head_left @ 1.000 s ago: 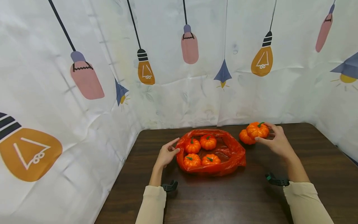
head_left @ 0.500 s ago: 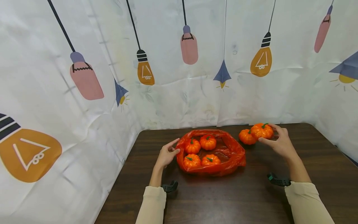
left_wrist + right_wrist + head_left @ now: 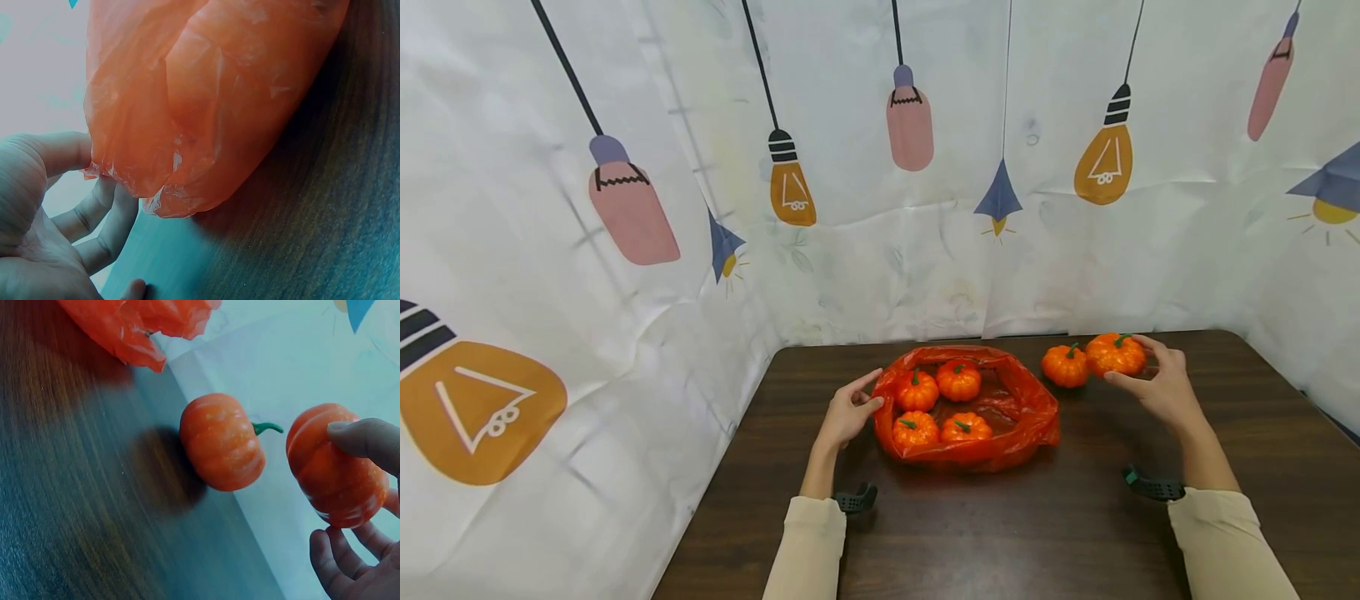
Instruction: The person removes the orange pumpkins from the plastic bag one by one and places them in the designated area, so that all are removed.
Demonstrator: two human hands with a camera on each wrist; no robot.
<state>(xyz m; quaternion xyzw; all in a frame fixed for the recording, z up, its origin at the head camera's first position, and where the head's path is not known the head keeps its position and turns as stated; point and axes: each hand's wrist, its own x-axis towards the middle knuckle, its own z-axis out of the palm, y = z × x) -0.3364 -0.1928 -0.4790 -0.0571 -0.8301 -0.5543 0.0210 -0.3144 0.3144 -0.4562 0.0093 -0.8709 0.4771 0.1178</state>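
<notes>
As it rests in your right hand (image 3: 1163, 392), the squat, ribbed, glossy orange pumpkin with a green stem (image 3: 1116, 356) is at the far right part of the dark wood-grain table (image 3: 1000, 525). Stem points up, with a lean to your right; long axis runs crosswise, left to right, roughly level. Whether its base touches the table: cannot tell. Your right fingers are parted to the pumpkin's width and have hold of it, thumb on the near side, the others round the right side.

Just left of it, a second ribbed orange pumpkin (image 3: 1064, 367) sits upright, green stem up. Your right wrist view shows a narrow gap between the two.

Farther left, near but apart: a crumpled, thin red plastic bag (image 3: 1037, 425), mouth open upward. Inside, four more orange pumpkins (image 3: 958, 381); rear pair stems up, front pair stems leaning left. Your left hand (image 3: 848, 412) pinches the bag's left rim, thumb and fingertips together on the film, remaining fingers loosely bent below.

Outward: black wristbands (image 3: 1153, 486), cream sleeves (image 3: 1225, 533); behind the table, a white sheet (image 3: 880, 292) printed with hanging lamps.
</notes>
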